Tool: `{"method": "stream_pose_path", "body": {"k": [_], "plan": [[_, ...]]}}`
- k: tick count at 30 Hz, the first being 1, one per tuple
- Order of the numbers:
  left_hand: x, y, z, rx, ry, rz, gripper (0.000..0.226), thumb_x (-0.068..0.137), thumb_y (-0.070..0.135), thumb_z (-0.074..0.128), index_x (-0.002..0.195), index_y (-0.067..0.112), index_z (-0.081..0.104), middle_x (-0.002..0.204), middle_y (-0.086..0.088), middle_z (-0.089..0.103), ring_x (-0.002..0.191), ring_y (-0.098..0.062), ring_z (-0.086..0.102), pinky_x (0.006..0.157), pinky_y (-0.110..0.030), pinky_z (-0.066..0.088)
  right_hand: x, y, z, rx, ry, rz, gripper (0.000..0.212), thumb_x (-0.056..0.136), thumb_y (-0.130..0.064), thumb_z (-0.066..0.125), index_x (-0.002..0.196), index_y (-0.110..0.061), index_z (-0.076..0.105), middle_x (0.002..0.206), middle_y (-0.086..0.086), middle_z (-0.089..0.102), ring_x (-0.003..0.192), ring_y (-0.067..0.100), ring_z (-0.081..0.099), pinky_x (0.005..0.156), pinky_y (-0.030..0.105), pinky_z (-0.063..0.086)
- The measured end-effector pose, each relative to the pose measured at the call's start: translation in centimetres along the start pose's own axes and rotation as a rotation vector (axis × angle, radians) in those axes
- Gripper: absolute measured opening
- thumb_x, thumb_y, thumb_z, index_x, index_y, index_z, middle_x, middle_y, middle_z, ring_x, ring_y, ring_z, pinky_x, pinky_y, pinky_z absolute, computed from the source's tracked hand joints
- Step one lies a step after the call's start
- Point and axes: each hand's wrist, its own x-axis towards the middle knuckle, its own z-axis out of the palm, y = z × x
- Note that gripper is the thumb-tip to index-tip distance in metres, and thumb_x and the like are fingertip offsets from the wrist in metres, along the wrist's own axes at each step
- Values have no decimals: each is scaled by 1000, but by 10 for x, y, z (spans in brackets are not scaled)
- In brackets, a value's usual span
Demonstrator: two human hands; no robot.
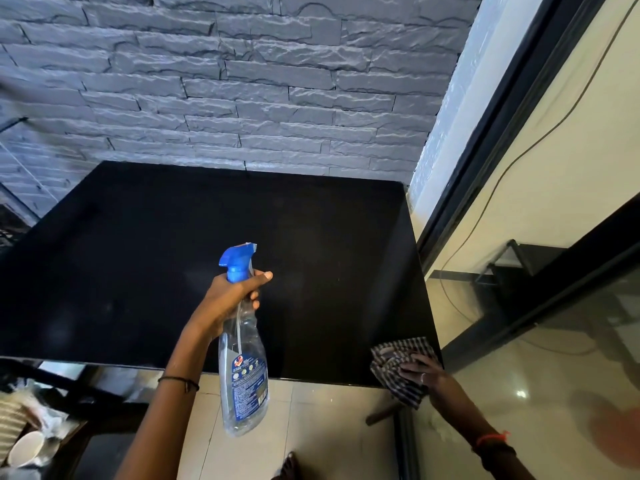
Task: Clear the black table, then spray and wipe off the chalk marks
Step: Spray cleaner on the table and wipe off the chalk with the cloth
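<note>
The black table [145,258] fills the middle of the head view, its top bare and dark, with only faint pale smudges left of centre. My left hand [228,299] grips the neck of a clear spray bottle [242,375] with a blue trigger head, held above the table's near edge and aimed toward the table's far right. My right hand [420,374] presses a checked cloth [398,362] onto the table's near right corner. Part of the cloth hangs over the edge.
A grey stone-brick wall [242,81] backs the table. A black-framed glass partition [519,168] runs along the right side. At the lower left, a white cup [27,448] and other items sit on a lower dark surface. Tiled floor [311,427] lies below.
</note>
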Motion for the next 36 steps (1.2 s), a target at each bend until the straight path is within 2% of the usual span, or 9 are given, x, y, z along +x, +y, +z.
{"method": "stream_pose_path", "body": {"k": [3, 6, 10, 12, 15, 18, 22, 27, 36], "plan": [[-6, -5, 3, 3, 5, 2, 19, 83, 24, 72, 90, 13, 58, 55, 0, 51, 49, -13, 52, 52, -26, 49, -8, 15, -9, 55, 145, 72, 53, 76, 0, 60, 112, -39, 63, 127, -49, 37, 131, -14, 25, 106, 42, 36], [-9, -8, 7, 5, 6, 3, 19, 84, 23, 72, 91, 12, 57, 55, 1, 51, 50, -13, 52, 52, -26, 49, -1, -4, -20, 263, 282, 324, 34, 81, -14, 67, 112, -27, 63, 131, -19, 48, 129, 12, 41, 103, 40, 39], [-10, -9, 12, 9, -2, 9, 19, 84, 24, 71, 90, 12, 57, 56, 1, 53, 50, -12, 53, 52, -25, 50, 12, -15, -20, 253, 183, 741, 108, 59, -47, 83, 145, -13, 26, 140, 13, 37, 127, 31, 38, 104, 48, 39], [-10, -10, 16, 17, -3, 19, 20, 84, 25, 72, 91, 12, 58, 57, 0, 52, 50, -12, 53, 53, -26, 50, 13, -11, -14, 299, 145, 820, 113, 59, -42, 85, 145, -5, 21, 140, 18, 37, 128, 34, 38, 105, 46, 38], [-10, -12, 22, 32, -8, 27, 22, 83, 26, 72, 92, 12, 58, 56, 1, 52, 51, -12, 53, 54, -26, 50, 11, -5, -10, 423, 129, 912, 92, 58, -39, 86, 127, 1, 40, 125, 17, 51, 114, 32, 51, 93, 44, 49], [-10, -13, 29, 34, -14, 21, 22, 83, 26, 72, 93, 12, 58, 56, 1, 53, 51, -12, 54, 54, -27, 50, 10, -6, -17, 463, 146, 942, 74, 65, -28, 84, 120, 4, 46, 118, 17, 56, 108, 30, 56, 86, 35, 51], [-11, -14, 40, 41, -18, 30, 20, 84, 24, 71, 93, 11, 59, 55, 2, 53, 50, -11, 54, 53, -25, 50, 13, -5, -32, 456, 245, 984, 63, 68, -17, 82, 114, 7, 47, 115, 22, 57, 105, 34, 56, 84, 39, 49], [-12, -16, 49, 57, 17, 80, 18, 83, 20, 73, 92, 11, 61, 57, 1, 53, 50, -11, 53, 53, -24, 49, 13, -2, -48, 473, 321, 989, 62, 69, -11, 80, 116, 9, 45, 114, 25, 57, 106, 37, 55, 78, 36, 45], [-25, -26, 25, 64, 175, 214, 30, 83, 20, 73, 110, 17, 60, 81, -3, 60, 68, -14, 60, 69, -33, 51, 41, -24, -66, 924, 375, 876, 61, 66, -13, 82, 113, -6, 44, 103, 13, 61, 93, 28, 63, 71, 31, 51]]}}
